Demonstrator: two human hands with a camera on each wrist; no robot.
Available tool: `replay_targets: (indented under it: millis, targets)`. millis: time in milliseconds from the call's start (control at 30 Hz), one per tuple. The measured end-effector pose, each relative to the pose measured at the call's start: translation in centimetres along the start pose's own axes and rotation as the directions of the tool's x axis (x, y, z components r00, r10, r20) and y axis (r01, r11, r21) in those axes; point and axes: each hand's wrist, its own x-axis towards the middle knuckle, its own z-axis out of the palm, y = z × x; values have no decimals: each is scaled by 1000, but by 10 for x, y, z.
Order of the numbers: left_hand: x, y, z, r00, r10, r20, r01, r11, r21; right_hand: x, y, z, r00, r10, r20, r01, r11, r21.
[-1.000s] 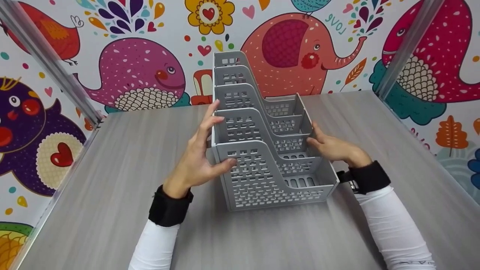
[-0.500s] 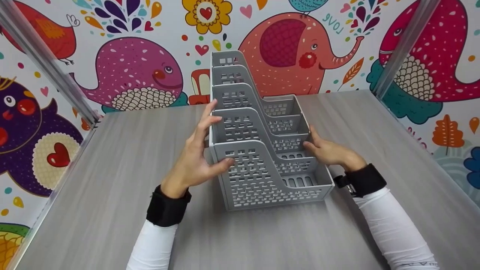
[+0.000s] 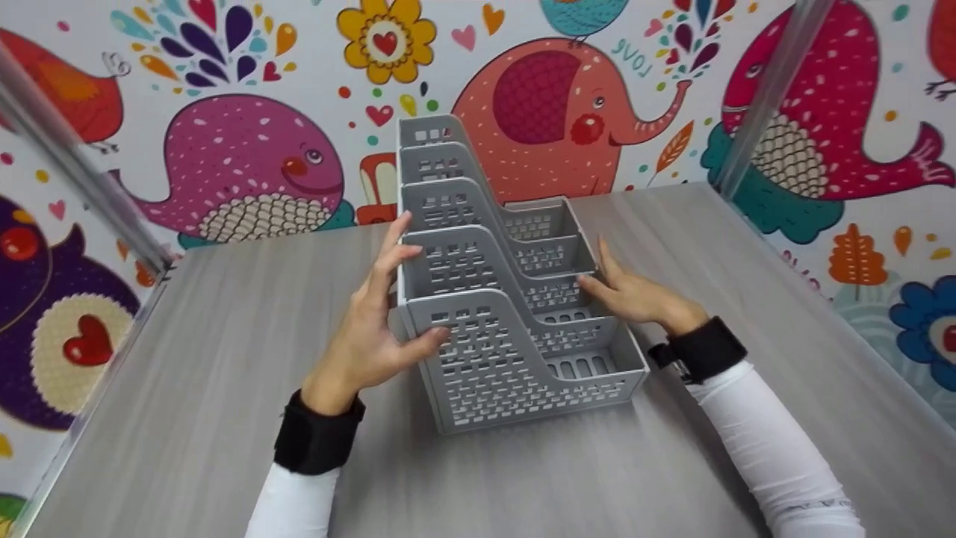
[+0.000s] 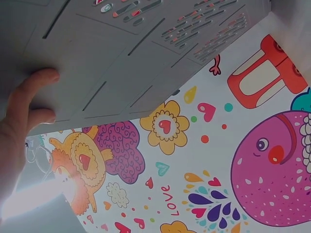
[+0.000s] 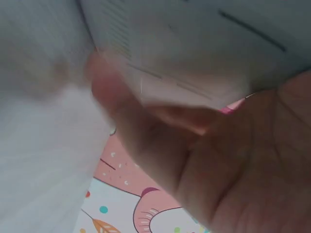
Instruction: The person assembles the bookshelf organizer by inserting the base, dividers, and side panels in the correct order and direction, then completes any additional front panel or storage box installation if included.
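Note:
A grey plastic file organizer (image 3: 485,359) with perforated dividers and several slots stands on the table in the head view, its tall side to the left. My left hand (image 3: 366,336) holds that tall side near the front corner, fingertips at the upper edge and thumb against the front panel. In the left wrist view, two bent fingers (image 4: 41,80) rest on the outer wall. On the low side, my right hand (image 3: 635,295) grips the wall, thumb over the rim and fingers outside. The right wrist view shows its fingers (image 5: 126,107) close against the outer wall.
The grey wood-grain table (image 3: 224,388) extends around the organizer. Behind it rises a white wall panel (image 3: 299,45) printed with cartoon animals. Metal posts (image 3: 769,104) stand at the far corners, right and left.
The head view has shifted, so the organizer and both hands appear a little further left and lower. Both hands stay at their sides of the organizer; the right thumb reaches slightly further over the rim.

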Motion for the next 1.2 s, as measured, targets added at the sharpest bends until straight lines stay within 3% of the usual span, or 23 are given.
replay_targets:
  millis: [133, 300, 700, 1033, 1200]
  targets:
    - [-3, 0, -1, 1000, -1, -18, 1, 1000, 10, 31, -4, -3, 996, -55, -71, 51, 997, -49]
    - [1, -2, 4, 1000, 12, -3, -12, 1000, 7, 55, 0, -5, 996, -54, -75, 44, 991, -129]
    - [4, 0, 7, 1000, 6, -2, -6, 1000, 22, 59, 8, -5, 1000, 8, -25, -12, 988, -157]
    - [2, -2, 2, 1000, 9, 13, -9, 1000, 2, 63, 8, 4, 996, -13, -91, 6, 997, -81]
    - [-2, -3, -8, 1000, -17, 0, 17, 999, 46, 64, 6, 9, 992, -5, -123, 0, 999, -42]
